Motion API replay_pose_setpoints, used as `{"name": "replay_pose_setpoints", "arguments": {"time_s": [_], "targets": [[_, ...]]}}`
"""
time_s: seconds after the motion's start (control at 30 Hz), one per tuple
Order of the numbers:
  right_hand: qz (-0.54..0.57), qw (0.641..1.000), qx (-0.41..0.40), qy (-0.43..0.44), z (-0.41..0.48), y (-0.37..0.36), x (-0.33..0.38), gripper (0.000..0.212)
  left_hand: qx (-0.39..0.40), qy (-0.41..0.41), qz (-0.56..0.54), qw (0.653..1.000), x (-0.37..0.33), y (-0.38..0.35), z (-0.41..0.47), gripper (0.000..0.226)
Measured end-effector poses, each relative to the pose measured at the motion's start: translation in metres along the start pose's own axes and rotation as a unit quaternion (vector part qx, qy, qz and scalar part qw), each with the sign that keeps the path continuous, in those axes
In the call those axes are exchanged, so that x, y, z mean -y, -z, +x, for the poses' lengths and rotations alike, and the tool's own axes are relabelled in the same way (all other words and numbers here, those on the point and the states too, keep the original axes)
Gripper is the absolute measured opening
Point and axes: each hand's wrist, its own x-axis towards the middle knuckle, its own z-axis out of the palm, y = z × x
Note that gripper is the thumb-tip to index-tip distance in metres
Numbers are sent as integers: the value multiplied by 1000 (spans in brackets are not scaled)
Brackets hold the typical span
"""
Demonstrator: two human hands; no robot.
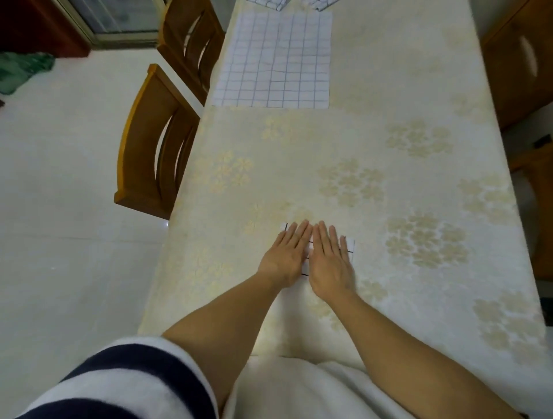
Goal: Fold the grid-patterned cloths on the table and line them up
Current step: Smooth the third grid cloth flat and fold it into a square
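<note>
One cloth nearly done: I judge the small folded cloth (350, 245) to be at its final pressing. It lies on the near middle of the table (389, 185), mostly hidden beneath both hands.
Left to do: a large cloth (273, 59) lies spread flat and unfolded at the far left of the table. Past it, at the far edge, I see bits of more grid fabric (269, 3), cut off by the frame, so I cannot count them.
Lining up: not begun as far as I can tell, since only one folded piece shows.
Progress overall: early, by my reckoning.
Left hand (287, 254): flat, palm down, fingers straight and together, pressing the left part of the folded cloth; it grips nothing.
Right hand (329, 263): likewise flat and palm down, fingers straight, pressing the right part; nothing pinched.
Hands together: side by side, index fingers touching or nearly so, pointing away from the body.
Arms: both forearms bare, reaching forward and converging; a striped sleeve (119, 379) shows at the near left.
Beside the table: two wooden chairs (152, 143) on the left.
</note>
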Motion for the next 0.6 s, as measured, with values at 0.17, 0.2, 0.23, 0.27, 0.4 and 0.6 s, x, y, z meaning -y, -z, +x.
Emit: {"name": "replay_pose_setpoints", "arguments": {"time_s": [0.17,0.2,0.23,0.27,0.4,0.6], "targets": [[-28,999,-13,9,-16,-2,-39,66,24,13,52,998,35,0,-18,76],[-26,1000,-8,6,-17,-2,-44,66,26,23,71,997,42,3,-23,80],[-28,1000,-5,3,-18,-1,-48,66,24,30,85,996,50,6,-27,84],[-32,999,-2,1,-19,-2,-51,67,23,33,94,995,56,9,-31,88],[-20,999,-3,-27,-19,1,-57,69,11,40,24,999,66,14,-37,102],[7,999,-25,-32,0,10,-6,66,-21,-18,-36,999,26,16,-6,78]]}}
